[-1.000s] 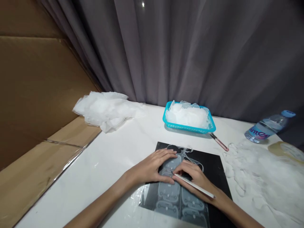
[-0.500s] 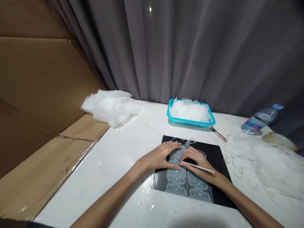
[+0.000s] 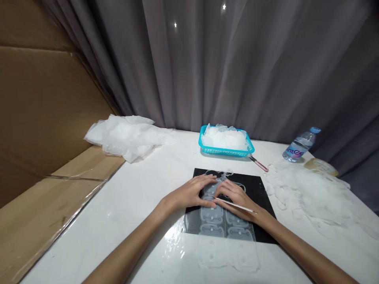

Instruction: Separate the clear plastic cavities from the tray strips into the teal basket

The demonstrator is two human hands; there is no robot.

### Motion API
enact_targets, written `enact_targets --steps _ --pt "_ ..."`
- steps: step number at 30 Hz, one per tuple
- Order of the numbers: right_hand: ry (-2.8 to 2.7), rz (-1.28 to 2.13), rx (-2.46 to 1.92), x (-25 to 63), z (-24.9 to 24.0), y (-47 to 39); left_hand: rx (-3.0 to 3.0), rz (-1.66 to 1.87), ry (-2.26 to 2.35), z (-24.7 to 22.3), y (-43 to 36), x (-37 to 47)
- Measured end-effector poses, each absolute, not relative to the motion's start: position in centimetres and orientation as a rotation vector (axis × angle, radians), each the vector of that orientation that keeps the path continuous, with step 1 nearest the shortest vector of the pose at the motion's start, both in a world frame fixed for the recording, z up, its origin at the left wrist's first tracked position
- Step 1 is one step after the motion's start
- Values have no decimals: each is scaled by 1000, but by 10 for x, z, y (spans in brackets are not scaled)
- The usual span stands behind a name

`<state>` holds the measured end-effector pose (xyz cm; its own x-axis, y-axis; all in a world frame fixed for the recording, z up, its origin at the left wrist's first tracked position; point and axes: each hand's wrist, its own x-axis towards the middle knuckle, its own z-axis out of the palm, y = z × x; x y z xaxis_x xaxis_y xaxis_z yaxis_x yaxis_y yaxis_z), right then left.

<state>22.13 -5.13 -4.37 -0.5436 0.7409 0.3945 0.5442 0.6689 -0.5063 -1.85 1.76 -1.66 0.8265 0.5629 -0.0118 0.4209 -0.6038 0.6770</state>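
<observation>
Left hand (image 3: 194, 193) and right hand (image 3: 237, 200) are hiding parts of the clear molded sheet (image 3: 211, 215); white pen-like tool (image 3: 237, 206)'s tip is showing too small to make out. Bottom edge is cropping both forearms (image 3: 127, 246), left edge the cardboard (image 3: 44, 118).

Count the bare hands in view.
2: the left hand, spread on the translucent sheet; the right hand, beside it over the sheet, holding a slim white tool.
</observation>
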Motion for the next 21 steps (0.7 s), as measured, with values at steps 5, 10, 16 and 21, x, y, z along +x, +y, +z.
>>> enact_targets --steps 5,10,16,21 --pt "-2316 392 -959 221 -44 -51 2295 262 713 -16 17 -19" --pt "-2306 427 -938 223 -46 -50 2290 245 736 -15 17 -19" --pt "-2314 432 -973 224 -40 -50 2317 227 738 -15 17 -17" --pt "-2335 388 -964 224 -39 -50 2311 247 745 -15 18 -16"
